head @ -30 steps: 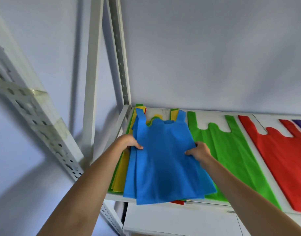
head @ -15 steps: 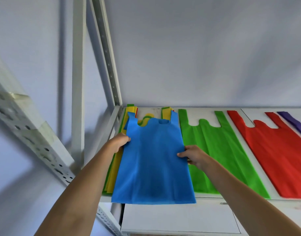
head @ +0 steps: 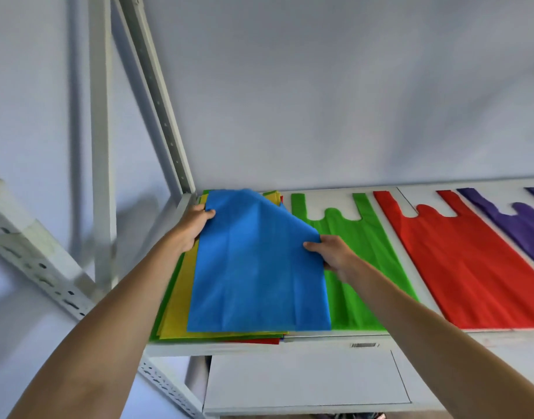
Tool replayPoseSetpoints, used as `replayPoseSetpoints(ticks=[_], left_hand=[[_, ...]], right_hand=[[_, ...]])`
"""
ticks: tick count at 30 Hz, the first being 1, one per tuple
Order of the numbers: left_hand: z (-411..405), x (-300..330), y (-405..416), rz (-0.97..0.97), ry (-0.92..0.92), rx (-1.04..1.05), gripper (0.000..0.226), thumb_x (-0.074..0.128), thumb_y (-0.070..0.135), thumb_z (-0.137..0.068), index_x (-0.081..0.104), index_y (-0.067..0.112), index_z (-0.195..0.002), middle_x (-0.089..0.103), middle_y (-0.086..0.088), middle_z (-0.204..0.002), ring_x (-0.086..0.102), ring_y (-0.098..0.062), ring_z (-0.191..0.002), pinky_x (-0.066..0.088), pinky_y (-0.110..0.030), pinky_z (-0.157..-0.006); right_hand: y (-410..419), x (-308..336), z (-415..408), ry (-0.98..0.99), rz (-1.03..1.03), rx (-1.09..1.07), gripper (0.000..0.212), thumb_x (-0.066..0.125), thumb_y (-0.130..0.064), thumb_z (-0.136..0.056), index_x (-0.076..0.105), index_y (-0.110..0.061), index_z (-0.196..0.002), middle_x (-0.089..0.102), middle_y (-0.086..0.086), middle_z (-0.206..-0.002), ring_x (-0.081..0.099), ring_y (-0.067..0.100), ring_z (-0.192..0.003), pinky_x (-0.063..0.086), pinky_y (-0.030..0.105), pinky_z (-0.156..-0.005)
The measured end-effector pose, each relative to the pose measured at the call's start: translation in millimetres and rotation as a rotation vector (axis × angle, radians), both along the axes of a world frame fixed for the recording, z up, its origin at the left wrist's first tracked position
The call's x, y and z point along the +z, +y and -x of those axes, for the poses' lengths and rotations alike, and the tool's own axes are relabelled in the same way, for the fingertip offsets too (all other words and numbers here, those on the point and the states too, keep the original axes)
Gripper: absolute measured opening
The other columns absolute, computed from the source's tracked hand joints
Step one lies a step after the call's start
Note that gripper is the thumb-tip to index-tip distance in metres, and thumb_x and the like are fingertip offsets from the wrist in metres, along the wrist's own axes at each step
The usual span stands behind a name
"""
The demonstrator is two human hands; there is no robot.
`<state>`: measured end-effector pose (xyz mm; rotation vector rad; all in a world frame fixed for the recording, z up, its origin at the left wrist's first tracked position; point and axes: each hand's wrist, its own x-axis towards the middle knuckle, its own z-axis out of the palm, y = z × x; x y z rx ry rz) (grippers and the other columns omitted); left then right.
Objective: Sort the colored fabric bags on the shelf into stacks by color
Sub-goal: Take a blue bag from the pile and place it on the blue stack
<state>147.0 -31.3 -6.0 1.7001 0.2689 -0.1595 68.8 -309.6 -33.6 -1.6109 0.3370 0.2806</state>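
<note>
No words or numbers could be read anywhere. A small dark striped sticker (head: 363,345), maybe a barcode, sat on the front edge of the white metal shelf (head: 320,343), but it was too small and blurry to read. The bright cloth bags showed no print or labels.

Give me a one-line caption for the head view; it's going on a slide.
Both hands, left and right, grip a blue bag over the mixed pile, beside green, red and purple bags.
</note>
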Motion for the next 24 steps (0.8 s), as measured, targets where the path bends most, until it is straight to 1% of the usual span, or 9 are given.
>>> replayPoseSetpoints(ticks=[1, 4, 6, 8, 10, 15, 19, 22, 24], left_hand=[[1, 11, -10, 0.020, -0.031, -0.008, 0.024, 0.043, 0.008, -0.099, 0.059, 0.010, -0.117, 0.065, -0.007, -0.103, 0.064, -0.021, -0.086, 0.051, -0.036, -0.082], [8, 45, -57, 0.037, -0.126, -0.025, 0.025, 0.043, 0.007, -0.099, 0.060, 0.013, -0.115, 0.066, -0.005, -0.098, 0.063, -0.019, -0.083, 0.051, -0.034, -0.084], [16, 65, -95, 0.025, -0.179, -0.026, 0.022, 0.044, 0.008, -0.098, 0.061, 0.014, -0.110, 0.066, -0.003, -0.094, 0.063, -0.018, -0.082, 0.052, -0.033, -0.081], [26, 80, -144, 0.018, -0.220, -0.040, 0.019, 0.045, 0.008, -0.097, 0.063, 0.015, -0.099, 0.066, -0.003, -0.094, 0.063, -0.018, -0.081, 0.051, -0.032, -0.080], [36, 89, -198, 0.039, -0.236, -0.063, 0.021, 0.046, 0.010, -0.097, 0.064, 0.018, -0.090, 0.066, -0.005, -0.097, 0.063, -0.019, -0.084, 0.050, -0.034, -0.083], [63, 109, -336, 0.073, -0.272, -0.142, 0.018, 0.046, 0.014, -0.099, 0.063, 0.017, -0.097, 0.066, -0.001, -0.094, 0.063, -0.015, -0.082, 0.051, -0.029, -0.076], [77, 122, -437, 0.093, -0.281, -0.217, 0.017, 0.048, 0.018, -0.098, 0.064, 0.018, -0.092, 0.066, -0.002, -0.092, 0.063, -0.015, -0.077, 0.052, -0.028, -0.069], [80, 129, -504, 0.089, -0.296, -0.276, 0.016, 0.048, 0.019, -0.099, 0.063, 0.014, -0.101, 0.065, -0.001, -0.091, 0.062, -0.013, -0.075, 0.052, -0.025, -0.064], [77, 132, -549, 0.083, -0.306, -0.309, 0.016, 0.048, 0.019, -0.099, 0.063, 0.015, -0.100, 0.065, 0.000, -0.089, 0.062, -0.012, -0.074, 0.050, -0.024, -0.063]], right_hand=[[-11, 8, 1, -0.032, -0.014, -0.007, 0.006, 0.058, -0.009, -0.090, 0.060, -0.011, -0.095, 0.062, 0.002, -0.081, 0.058, 0.012, -0.070, 0.047, 0.026, -0.062], [-56, 35, 11, -0.135, -0.078, -0.028, 0.008, 0.057, -0.008, -0.091, 0.061, -0.015, -0.092, 0.064, 0.004, -0.087, 0.059, 0.012, -0.072, 0.050, 0.026, -0.064], [-93, 51, 20, -0.189, -0.109, -0.044, 0.012, 0.057, -0.009, -0.091, 0.062, -0.010, -0.102, 0.066, 0.005, -0.091, 0.062, 0.015, -0.077, 0.053, 0.031, -0.073], [-144, 66, 34, -0.231, -0.121, -0.074, 0.022, 0.058, -0.010, -0.091, 0.061, -0.006, -0.112, 0.067, 0.009, -0.100, 0.065, 0.021, -0.086, 0.053, 0.041, -0.087], [-200, 81, 52, -0.258, -0.118, -0.117, 0.024, 0.060, -0.012, -0.089, 0.062, -0.005, -0.112, 0.068, 0.013, -0.110, 0.066, 0.026, -0.094, 0.052, 0.046, -0.094], [-331, 104, 100, -0.317, -0.052, -0.228, 0.020, 0.062, -0.014, -0.089, 0.065, -0.006, -0.106, 0.068, 0.015, -0.114, 0.066, 0.029, -0.100, 0.053, 0.044, -0.093], [-424, 113, 133, -0.317, -0.014, -0.320, 0.027, 0.063, -0.022, -0.088, 0.066, -0.007, -0.110, 0.070, 0.011, -0.110, 0.067, 0.028, -0.101, 0.054, 0.045, -0.091], [-481, 118, 150, -0.338, -0.015, -0.361, 0.012, 0.062, -0.022, -0.089, 0.068, -0.012, -0.094, 0.071, 0.009, -0.100, 0.068, 0.027, -0.093, 0.055, 0.044, -0.089], [-518, 121, 157, -0.363, -0.015, -0.398, 0.008, 0.061, -0.020, -0.091, 0.066, -0.015, -0.087, 0.069, 0.008, -0.095, 0.066, 0.024, -0.085, 0.057, 0.039, -0.082]])
